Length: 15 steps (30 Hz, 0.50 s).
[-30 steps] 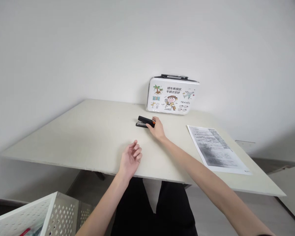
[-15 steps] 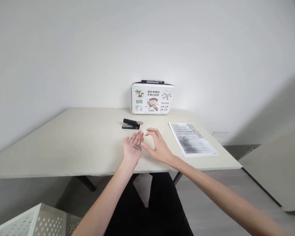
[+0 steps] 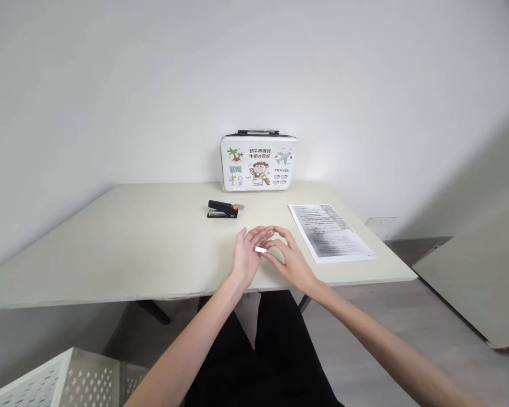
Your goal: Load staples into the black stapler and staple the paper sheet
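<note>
A short strip of staples (image 3: 260,249) shines white over my left palm. My left hand (image 3: 246,259) is open, palm up, its fingers stretched toward the right. The thumb and fingertips of my right hand (image 3: 294,264) are pinched at the right end of the strip, and its other fingers touch or nearly touch the left fingertips. Beyond the hands a black stapler (image 3: 223,210) with an orange part lies on the table. More grey staple strips (image 3: 240,207) lie just behind its right end, partly hidden.
A white case (image 3: 258,164) with cartoon pictures stands against the wall at the table's back. To the right, a printed sheet of paper (image 3: 328,233) lies flat on the table (image 3: 131,243). A white perforated bin or rack (image 3: 85,379) stands below at the lower left.
Both hands have shifted right. The staple strip lay flat on my left palm; now my right fingers have closed on its end. The view has also tilted slightly.
</note>
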Tool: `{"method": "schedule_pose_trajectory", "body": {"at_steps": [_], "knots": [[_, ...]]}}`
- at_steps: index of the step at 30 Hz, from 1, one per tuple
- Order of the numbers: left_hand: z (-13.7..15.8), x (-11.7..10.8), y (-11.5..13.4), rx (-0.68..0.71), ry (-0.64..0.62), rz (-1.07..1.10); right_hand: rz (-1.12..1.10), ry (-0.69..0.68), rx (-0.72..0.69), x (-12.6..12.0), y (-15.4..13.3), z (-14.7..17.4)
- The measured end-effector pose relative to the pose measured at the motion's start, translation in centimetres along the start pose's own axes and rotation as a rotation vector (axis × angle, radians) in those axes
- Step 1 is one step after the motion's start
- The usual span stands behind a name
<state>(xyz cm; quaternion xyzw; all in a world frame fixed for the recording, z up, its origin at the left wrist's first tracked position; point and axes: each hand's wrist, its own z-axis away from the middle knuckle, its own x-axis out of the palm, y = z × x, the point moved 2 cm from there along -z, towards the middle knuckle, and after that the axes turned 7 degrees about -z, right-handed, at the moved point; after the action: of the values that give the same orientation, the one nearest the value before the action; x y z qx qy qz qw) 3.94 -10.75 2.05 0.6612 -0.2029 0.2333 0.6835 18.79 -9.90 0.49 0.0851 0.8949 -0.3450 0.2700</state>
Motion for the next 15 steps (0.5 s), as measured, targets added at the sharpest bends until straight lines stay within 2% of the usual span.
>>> {"method": "schedule_pose_trajectory", "body": {"at_steps": [4,6,8,11,13,15], "knots": [[0.1,-3.8,1.1,0.136,0.06,-0.524,0.224,0.047,-0.041,-3.9,3.4,2.0],[0.5,-6.5,2.9,0.22,0.063,-0.837,0.328,0.066,-0.009,-6.5,6.8,3.4],[0.8,-9.1,4.7,0.224,0.011,-1.074,0.397,0.103,0.064,-9.5,10.8,4.6],[0.7,-12.0,6.6,0.22,-0.052,-1.229,0.495,0.157,0.267,-14.3,16.6,5.9],[0.4,-12.8,6.9,0.228,-0.076,-1.257,0.55,0.211,0.375,-17.0,19.4,6.3],[0.1,-13.0,6.6,0.236,-0.067,-1.277,0.594,0.256,0.482,-18.6,21.4,6.6]]}}
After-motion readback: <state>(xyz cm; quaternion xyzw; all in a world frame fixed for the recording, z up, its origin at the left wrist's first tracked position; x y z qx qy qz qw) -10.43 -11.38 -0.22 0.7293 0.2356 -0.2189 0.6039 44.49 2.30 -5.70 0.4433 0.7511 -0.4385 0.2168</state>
